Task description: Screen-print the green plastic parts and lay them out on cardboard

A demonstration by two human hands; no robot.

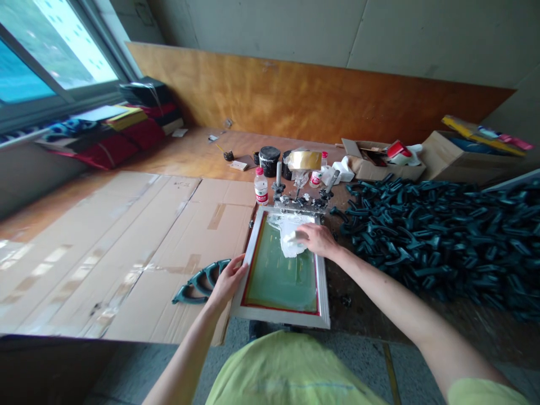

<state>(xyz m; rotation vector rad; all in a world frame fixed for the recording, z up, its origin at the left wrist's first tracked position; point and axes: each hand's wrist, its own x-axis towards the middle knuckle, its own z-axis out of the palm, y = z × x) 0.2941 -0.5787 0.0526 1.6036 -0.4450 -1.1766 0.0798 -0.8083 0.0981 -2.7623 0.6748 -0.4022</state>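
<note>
A screen printing frame (325, 292) with a pale metal border and green mesh lies in front of me, hinged at its far end to a metal clamp (299, 203). White ink (289, 247) covers the upper part of the mesh. My right hand (318, 239) is closed around a small white-smeared scraper (296, 237) in that ink; the fingers partly hide it. At the left border, my left hand (230, 277) grips the frame's edge. Just left of that hand, a dark green curved plastic part (196, 286) rests on the cardboard (169, 236).
A large heap of dark green plastic parts (405, 236) covers the table's right side. Behind the frame stand a red-capped bottle (261, 188) and a black tub (269, 160). Open cartons (379, 169) sit at the back right, dark red bundles (113, 147) by the window.
</note>
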